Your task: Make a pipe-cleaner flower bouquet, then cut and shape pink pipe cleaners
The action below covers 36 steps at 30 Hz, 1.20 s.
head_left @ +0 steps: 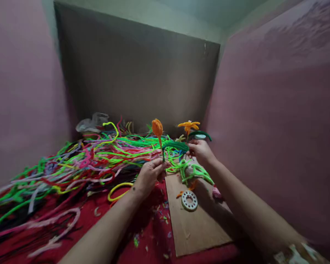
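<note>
My left hand (151, 174) is closed round the lower stem of an orange pipe-cleaner tulip (157, 128), held upright. A dark green leaf (176, 147) on that stem curves over to the right. Farther right, my right hand (200, 151) pinches the stem of an orange pipe-cleaner flower (189, 127) with spread petals. From this second flower a dark green leaf (206, 134) arches to the right. The two flowers are held apart, side by side, above the far end of the board. Both lower stems are mostly hidden by my fingers.
A large heap of coloured pipe cleaners (99, 154) covers the left and back. On the cardboard (200, 231) lie a white ring with holes (189, 200) and bright green pipe-cleaner pieces (195, 171). A yellow ring (114, 190) rests on the red cloth (151, 242). Pink walls (286, 121) close in the sides.
</note>
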Tool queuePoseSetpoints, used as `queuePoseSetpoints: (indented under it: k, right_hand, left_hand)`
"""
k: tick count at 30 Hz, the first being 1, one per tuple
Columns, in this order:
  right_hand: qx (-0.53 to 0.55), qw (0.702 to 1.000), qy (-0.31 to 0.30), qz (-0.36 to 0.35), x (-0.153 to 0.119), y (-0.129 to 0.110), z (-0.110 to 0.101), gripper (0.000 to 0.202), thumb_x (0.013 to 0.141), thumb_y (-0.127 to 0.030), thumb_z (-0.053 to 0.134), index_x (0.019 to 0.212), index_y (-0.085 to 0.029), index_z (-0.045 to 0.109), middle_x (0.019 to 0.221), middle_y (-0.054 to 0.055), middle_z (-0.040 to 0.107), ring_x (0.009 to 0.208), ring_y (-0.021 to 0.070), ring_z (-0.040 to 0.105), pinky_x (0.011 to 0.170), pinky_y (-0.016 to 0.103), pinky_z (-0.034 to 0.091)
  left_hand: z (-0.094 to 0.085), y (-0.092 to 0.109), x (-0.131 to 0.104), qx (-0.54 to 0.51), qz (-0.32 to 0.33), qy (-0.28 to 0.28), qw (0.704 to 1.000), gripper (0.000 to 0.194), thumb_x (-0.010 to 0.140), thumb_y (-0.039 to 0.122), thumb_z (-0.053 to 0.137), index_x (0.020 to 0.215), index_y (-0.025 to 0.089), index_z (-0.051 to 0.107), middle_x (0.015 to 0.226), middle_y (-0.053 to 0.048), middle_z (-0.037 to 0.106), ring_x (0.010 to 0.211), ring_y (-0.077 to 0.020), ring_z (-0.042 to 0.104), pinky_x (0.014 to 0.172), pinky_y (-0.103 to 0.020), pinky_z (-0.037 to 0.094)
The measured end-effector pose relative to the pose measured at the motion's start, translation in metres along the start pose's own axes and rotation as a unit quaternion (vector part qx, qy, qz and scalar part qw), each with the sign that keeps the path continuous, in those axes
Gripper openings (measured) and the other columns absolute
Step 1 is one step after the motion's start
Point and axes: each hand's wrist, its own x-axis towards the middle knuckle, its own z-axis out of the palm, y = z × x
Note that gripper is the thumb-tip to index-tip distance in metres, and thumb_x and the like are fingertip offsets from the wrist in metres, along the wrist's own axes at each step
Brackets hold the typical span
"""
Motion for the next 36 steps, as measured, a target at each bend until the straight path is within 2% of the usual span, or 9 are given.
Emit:
queuePoseSetpoints:
  k: [4,7,10,14,22,26,28,32,36]
  right_hand:
    - [0.048,0.998,-0.043,0.022,-0.019,0.017,0.021,0.022,0.053,-0.027,0.073,0.064,-0.013,0.059,0.051,-0.002,0.054,0.041,0.0076,0.047,0.04,0.021,0.035]
    - [0.085,0.994,-0.064,0.016,-0.034,0.029,0.034,0.021,0.056,-0.028,0.074,0.065,-0.013,0.061,0.048,-0.004,0.05,0.041,0.0061,0.042,0.041,0.021,0.031]
    - [0.082,0.995,-0.065,0.003,-0.044,0.035,0.041,0.019,0.06,-0.028,0.072,0.066,-0.014,0.063,0.046,-0.005,0.047,0.041,0.006,0.037,0.04,0.022,0.027]
    - [0.061,0.997,-0.049,-0.009,-0.049,0.04,0.041,0.018,0.06,-0.028,0.072,0.068,-0.014,0.064,0.048,-0.005,0.047,0.041,0.0056,0.034,0.039,0.022,0.025]
    - [0.04,0.998,-0.049,-0.023,-0.049,0.054,0.039,0.019,0.061,-0.03,0.072,0.072,-0.015,0.068,0.052,-0.003,0.053,0.04,0.0051,0.035,0.039,0.022,0.024]
    - [0.033,0.997,-0.049,-0.039,-0.051,0.054,0.04,0.016,0.062,-0.029,0.07,0.07,-0.015,0.068,0.055,-0.003,0.054,0.041,0.0048,0.037,0.04,0.022,0.025]
    - [0.035,0.998,-0.039,-0.043,-0.052,0.053,0.04,0.015,0.062,-0.028,0.071,0.068,-0.015,0.067,0.055,-0.003,0.053,0.04,0.0048,0.038,0.04,0.022,0.026]
    - [0.033,0.998,-0.033,-0.043,-0.053,0.052,0.041,0.016,0.062,-0.029,0.07,0.067,-0.016,0.063,0.053,-0.004,0.052,0.041,0.0052,0.038,0.041,0.022,0.028]
    - [0.035,0.998,-0.04,-0.041,-0.055,0.051,0.041,0.018,0.06,-0.03,0.07,0.067,-0.016,0.062,0.058,-0.003,0.053,0.043,0.0058,0.039,0.042,0.022,0.03]
  left_hand:
    - [-0.003,0.005,-0.006,-0.02,0.009,0.013,1.0,0.031,0.075,0.042,0.058,0.083,0.013,0.065,0.049,0.004,0.048,0.043,-0.0068,0.042,0.044,-0.02,0.034]
    - [-0.001,0.006,-0.007,-0.048,0.014,0.049,0.998,0.031,0.069,0.038,0.065,0.087,0.013,0.068,0.049,0.005,0.048,0.043,-0.0066,0.041,0.044,-0.02,0.035]
    - [0.003,0.006,-0.005,-0.07,0.017,0.085,0.994,0.034,0.063,0.037,0.069,0.087,0.013,0.07,0.051,0.004,0.05,0.043,-0.0061,0.041,0.043,-0.02,0.035]
    - [0.008,0.008,-0.006,-0.07,0.016,0.111,0.991,0.034,0.061,0.041,0.07,0.081,0.013,0.07,0.046,0.005,0.046,0.041,-0.0048,0.037,0.04,-0.018,0.028]
    - [0.013,0.006,-0.008,0.011,0.017,0.105,0.994,0.031,0.069,0.042,0.062,0.056,0.015,0.055,0.046,0.005,0.043,0.043,-0.0059,0.033,0.041,-0.02,0.025]
    - [0.011,-0.002,-0.007,0.086,0.059,0.106,0.989,0.03,0.073,0.039,0.059,0.055,0.016,0.053,0.049,0.005,0.042,0.046,-0.0064,0.035,0.044,-0.02,0.027]
    - [0.011,-0.004,-0.006,0.055,0.066,0.106,0.991,0.027,0.072,0.04,0.06,0.06,0.016,0.056,0.052,0.005,0.044,0.046,-0.0063,0.036,0.044,-0.02,0.029]
    - [0.011,-0.002,-0.003,-0.067,0.016,0.123,0.99,0.026,0.067,0.041,0.063,0.072,0.015,0.062,0.056,0.004,0.049,0.045,-0.006,0.037,0.043,-0.019,0.029]
    - [0.005,0.003,-0.003,-0.038,0.026,0.072,0.996,0.025,0.07,0.039,0.062,0.071,0.014,0.063,0.057,0.003,0.05,0.048,-0.0065,0.036,0.046,-0.019,0.029]
